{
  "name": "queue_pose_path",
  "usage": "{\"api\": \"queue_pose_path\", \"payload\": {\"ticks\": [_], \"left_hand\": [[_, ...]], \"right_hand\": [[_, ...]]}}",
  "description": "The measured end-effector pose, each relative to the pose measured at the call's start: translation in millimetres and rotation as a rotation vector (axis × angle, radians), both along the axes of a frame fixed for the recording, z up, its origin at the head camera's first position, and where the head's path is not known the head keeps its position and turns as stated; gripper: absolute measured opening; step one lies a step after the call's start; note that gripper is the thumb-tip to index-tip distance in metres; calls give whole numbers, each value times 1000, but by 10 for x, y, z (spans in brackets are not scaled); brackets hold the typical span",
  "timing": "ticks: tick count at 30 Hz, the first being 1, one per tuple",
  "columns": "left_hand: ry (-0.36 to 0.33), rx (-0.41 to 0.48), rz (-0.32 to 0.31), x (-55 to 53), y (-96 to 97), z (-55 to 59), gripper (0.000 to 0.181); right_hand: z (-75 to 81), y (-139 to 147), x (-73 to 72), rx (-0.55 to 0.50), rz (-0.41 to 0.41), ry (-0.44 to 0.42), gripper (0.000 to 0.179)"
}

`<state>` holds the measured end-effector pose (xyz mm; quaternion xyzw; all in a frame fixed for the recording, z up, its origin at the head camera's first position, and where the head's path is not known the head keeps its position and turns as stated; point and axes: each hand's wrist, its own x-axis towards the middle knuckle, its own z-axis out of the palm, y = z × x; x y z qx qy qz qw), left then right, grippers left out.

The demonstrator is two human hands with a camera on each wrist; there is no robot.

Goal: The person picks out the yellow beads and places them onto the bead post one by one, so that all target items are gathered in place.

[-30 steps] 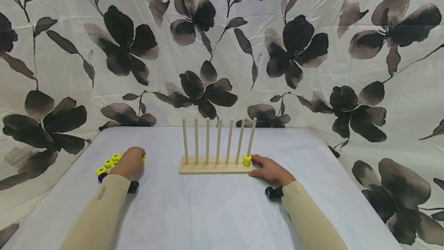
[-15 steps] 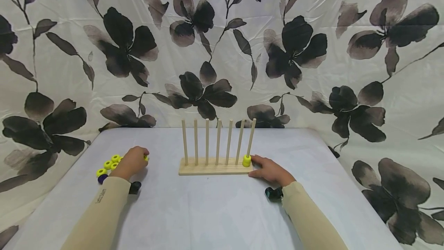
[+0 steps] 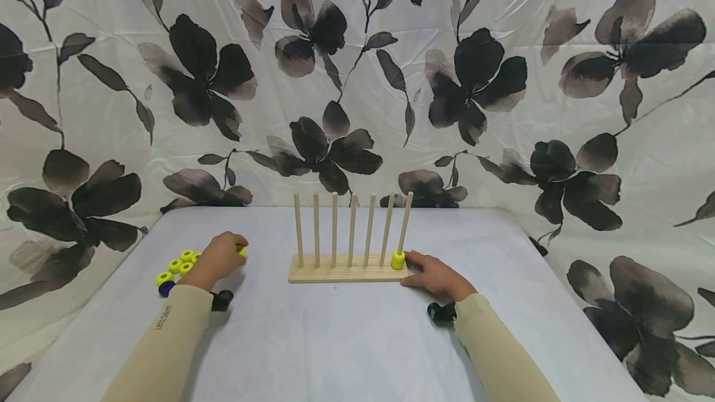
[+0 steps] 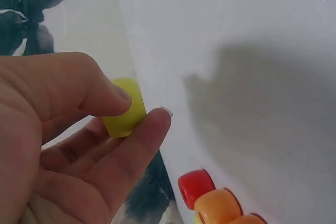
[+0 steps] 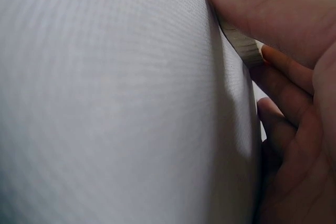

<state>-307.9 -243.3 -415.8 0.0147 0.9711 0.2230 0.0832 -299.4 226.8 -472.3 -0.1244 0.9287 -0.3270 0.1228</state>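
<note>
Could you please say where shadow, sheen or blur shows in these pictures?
Head: sheen on the backdrop, upper right, soft shadow beside the left hand; left wrist: broad soft shadow on the white tabletop; right wrist: tabletop blurred at lower left.

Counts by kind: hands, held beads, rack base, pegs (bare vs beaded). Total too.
Hands: 2 (left hand, right hand)
Held bead: 1, yellow
Rack base: 1
Bare pegs: 6
Beaded peg: 1
Total: 11

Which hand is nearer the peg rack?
The right hand, holding the wooden peg rack at its right end. The left hand is well left of it, pinching a yellow bead.
</note>
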Motion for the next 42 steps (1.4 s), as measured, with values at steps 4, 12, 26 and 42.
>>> {"api": "queue_pose_path", "payload": {"ticks": [4,12,26,42], "left_hand": [[8,3,-11,5,22,7,43],[11,23,-30,13,72,33,42],[36,65,-63,32,197,154,47],[92,167,-120,140,321,341,46]], "right_hand": [[-10,2,-8,7,6,10,77],[-5,4,-4,16,6,5,77],[-12,4,-10,11,11,3,75],[-24,1,-28,23,7,9,76]]}}
